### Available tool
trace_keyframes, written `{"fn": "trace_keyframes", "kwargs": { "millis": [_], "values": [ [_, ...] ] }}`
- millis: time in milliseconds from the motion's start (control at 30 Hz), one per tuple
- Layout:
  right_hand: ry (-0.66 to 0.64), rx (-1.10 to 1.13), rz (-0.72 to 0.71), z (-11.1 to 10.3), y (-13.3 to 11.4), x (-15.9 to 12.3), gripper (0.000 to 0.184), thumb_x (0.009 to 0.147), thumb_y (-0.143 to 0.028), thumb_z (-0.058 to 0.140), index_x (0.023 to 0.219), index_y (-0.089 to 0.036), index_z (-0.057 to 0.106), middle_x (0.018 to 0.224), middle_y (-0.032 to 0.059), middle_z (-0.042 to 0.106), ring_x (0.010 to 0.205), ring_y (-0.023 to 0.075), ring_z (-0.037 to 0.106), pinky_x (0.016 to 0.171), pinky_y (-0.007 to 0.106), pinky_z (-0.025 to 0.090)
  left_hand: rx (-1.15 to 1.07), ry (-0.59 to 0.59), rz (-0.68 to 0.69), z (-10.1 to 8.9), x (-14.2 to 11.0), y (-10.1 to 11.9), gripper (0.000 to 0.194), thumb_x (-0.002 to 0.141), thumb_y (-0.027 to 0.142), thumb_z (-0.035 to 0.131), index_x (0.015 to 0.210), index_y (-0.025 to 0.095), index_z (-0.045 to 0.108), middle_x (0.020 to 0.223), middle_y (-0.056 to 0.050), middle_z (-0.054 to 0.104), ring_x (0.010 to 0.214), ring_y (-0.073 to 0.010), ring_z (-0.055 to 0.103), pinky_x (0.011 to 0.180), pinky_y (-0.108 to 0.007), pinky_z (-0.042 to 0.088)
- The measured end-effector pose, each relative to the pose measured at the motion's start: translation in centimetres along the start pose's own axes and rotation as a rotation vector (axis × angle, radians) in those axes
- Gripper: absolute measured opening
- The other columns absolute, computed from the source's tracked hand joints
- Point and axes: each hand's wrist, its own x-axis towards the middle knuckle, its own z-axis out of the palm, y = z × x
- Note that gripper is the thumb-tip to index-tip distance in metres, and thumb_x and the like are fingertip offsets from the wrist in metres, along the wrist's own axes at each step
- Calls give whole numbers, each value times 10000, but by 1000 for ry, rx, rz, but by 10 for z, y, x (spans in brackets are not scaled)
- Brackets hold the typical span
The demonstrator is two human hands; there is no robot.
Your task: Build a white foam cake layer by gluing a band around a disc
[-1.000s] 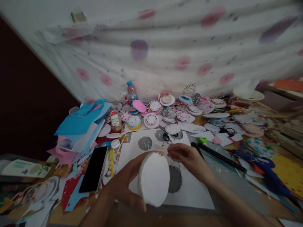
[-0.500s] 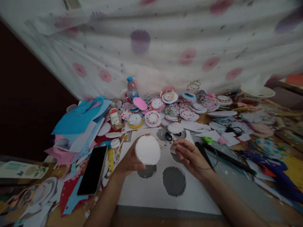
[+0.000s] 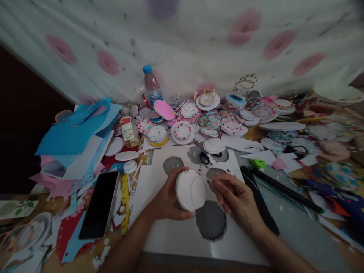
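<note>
My left hand point(image 3: 166, 199) grips a thick white foam disc point(image 3: 190, 189) by its edge, held tilted above a white sheet point(image 3: 170, 231) with round holes cut in it. A thin thread runs across the disc's face. My right hand point(image 3: 237, 199) is close on the disc's right, fingers pinched together on the thin thread, which loops off to the right.
A black phone point(image 3: 99, 204) lies to the left beside blue and pink foam sheets point(image 3: 76, 136). Several decorated discs point(image 3: 210, 121), a small glue bottle point(image 3: 127, 131) and a water bottle point(image 3: 152, 85) crowd the back. Small scissors point(image 3: 204, 157), a green-capped tool point(image 3: 257, 163) and a glue gun point(image 3: 332, 189) lie right.
The left hand lowered the disc from near the camera down over the sheet and turned it. The right hand closed in on its right side. The view tilted downward.
</note>
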Motion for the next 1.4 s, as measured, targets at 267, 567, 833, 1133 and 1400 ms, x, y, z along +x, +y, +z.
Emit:
{"fn": "trace_keyframes", "kwargs": {
  "millis": [267,567,833,1133,1400],
  "values": [
    [44,-105,-3,3,-8,-3,145,852,-347,636,914,-220,667,477,-47,535,294,48,389,270,143,280,10,-26,-69,-3,-3,2,1042,422,260,918,1326,299,402,1374,-138,418,1304,-390,350,1080,-544,233],
    [12,-102,21,1,-8,-6,120,865,-326,627,929,-234,668,507,-50,526,322,31,377,287,119,279,55,-31,-60,-5,-1,5,1030,409,265,920,1316,315,432,1273,-94,470,1213,-357,428,1055,-529,276],
    [58,39,48,0,-7,-2,174,825,-351,669,935,-217,660,487,-51,533,311,19,303,293,130,204,72,5,0,-2,-1,2,979,480,246,885,1323,288,389,1351,-119,445,1262,-362,410,1065,-497,283],
    [138,218,84,5,-12,-3,270,746,-334,729,976,-208,664,600,-41,505,409,30,353,306,121,187,659,307,421,12,0,-12,897,610,129,799,1319,241,260,1374,-173,417,1282,-311,424,1058,-493,328],
    [8,403,207,5,-11,0,244,723,-297,722,935,-179,694,688,-31,445,420,18,287,279,120,98,861,336,477,12,0,-13,945,591,245,841,1355,205,286,1336,-182,439,1251,-313,449,1035,-498,380]
  ]
}}
